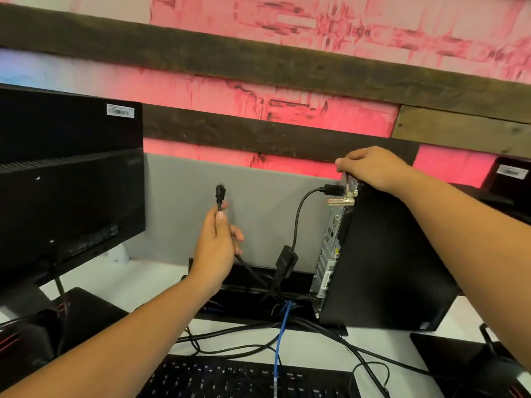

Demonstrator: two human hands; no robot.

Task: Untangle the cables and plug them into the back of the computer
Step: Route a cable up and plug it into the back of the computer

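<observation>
A black computer tower (385,262) stands tilted on the white desk, its silver back panel (329,248) turned to the left. My right hand (370,168) grips the tower's top rear corner. My left hand (217,245) holds a black cable just below its plug (220,193), which points upward, well left of the back panel. Another black cable (298,214) is plugged in near the top of the panel and runs down to a black adapter block (286,259). A blue network cable (280,337) lies loose over several tangled black cables (230,334) on the desk.
A black monitor (69,179) seen from behind stands at the left. A black keyboard (247,377) lies at the near edge. A grey partition (184,208) backs the desk. A second monitor's corner (508,176) shows at far right, and a black pad (471,366) at lower right.
</observation>
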